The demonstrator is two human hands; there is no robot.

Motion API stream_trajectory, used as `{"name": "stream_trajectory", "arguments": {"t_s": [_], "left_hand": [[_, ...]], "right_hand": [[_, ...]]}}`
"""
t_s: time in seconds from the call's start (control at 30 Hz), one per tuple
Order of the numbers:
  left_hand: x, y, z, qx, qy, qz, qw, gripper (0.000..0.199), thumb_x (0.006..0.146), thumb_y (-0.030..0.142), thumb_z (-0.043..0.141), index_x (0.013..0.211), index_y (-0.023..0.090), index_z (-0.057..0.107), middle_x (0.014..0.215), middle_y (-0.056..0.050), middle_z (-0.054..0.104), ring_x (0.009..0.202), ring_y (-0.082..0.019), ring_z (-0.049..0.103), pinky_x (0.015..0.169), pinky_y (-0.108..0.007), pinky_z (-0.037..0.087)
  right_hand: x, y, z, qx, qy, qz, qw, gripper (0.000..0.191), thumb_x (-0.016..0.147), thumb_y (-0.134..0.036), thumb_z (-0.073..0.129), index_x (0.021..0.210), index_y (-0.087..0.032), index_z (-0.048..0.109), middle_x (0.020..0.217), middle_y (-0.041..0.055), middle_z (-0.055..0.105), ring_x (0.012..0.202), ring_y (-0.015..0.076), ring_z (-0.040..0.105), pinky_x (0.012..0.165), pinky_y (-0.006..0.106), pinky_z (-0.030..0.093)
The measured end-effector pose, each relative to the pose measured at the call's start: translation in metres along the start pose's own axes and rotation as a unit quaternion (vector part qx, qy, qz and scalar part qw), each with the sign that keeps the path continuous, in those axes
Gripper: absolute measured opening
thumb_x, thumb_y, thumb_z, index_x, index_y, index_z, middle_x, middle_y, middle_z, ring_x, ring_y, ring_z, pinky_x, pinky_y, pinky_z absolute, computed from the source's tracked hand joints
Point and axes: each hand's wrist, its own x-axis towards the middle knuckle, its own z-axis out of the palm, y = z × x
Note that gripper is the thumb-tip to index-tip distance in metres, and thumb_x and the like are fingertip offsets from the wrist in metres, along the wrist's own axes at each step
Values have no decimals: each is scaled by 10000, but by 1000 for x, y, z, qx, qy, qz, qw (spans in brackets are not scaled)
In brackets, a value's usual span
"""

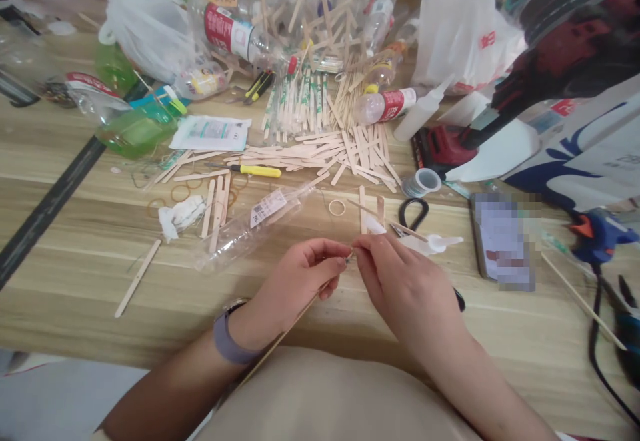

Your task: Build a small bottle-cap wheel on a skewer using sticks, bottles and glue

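My left hand [305, 274], with a watch on its wrist, is closed on a long thin wooden stick [280, 339] that slants down toward my body. The stick's upper end is between the fingertips, where a small bit of green shows. My right hand [400, 277] pinches at that same end, its fingertips almost touching those of my left hand. What exactly lies in the right pinch is too small to tell. Just beyond my right hand are a white-tipped glue bottle [435, 244] and black-handled scissors [414, 214], partly covered by the hand.
A plastic sleeve [245, 227], flat wooden sticks [290, 155], a yellow screwdriver [260, 171] and a wire spool [421, 183] lie ahead. Plastic bottles [227, 31] stand behind. At the right are a phone [503, 241], a blue glue gun [603, 234] and a red-black power tool [450, 144].
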Motion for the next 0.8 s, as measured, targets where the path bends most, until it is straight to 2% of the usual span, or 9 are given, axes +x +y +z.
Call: {"name": "stream_trajectory", "arguments": {"t_s": [0.17, 0.37, 0.63, 0.8], "left_hand": [[1, -3, -1, -10, -4, -2, 1000, 213, 738, 269, 708, 917, 158, 684, 660, 30, 576, 496, -66, 420, 509, -245, 309], [5, -4, -3, -21, -22, 7, 1000, 182, 747, 286, 718, 862, 146, 724, 667, 13, 591, 527, -67, 431, 534, -241, 320], [2, 0, -3, -5, 1, -5, 1000, 182, 712, 289, 720, 823, 147, 701, 589, 30, 574, 500, -84, 462, 532, -251, 338], [1, -1, -3, -14, -7, -8, 1000, 173, 723, 284, 702, 811, 137, 681, 596, 30, 568, 510, -80, 457, 516, -245, 337]], "right_hand": [[0, -1, 1, -4, 18, 5, 1000, 252, 988, -203, 401, 805, -180, 573, 649, 15, 638, 497, 132, 558, 478, 271, 335], [-3, -8, -2, 94, 4, 5, 996, 210, 985, -196, 415, 843, -188, 570, 696, 21, 651, 563, 138, 599, 536, 258, 414], [-17, -7, -4, 196, -11, 62, 979, 144, 959, -177, 438, 892, -208, 561, 697, 5, 646, 578, 136, 614, 553, 250, 461], [-22, -7, -2, 234, -29, 113, 965, 124, 934, -175, 466, 858, -209, 558, 675, -6, 634, 559, 124, 597, 464, 216, 434]]}}
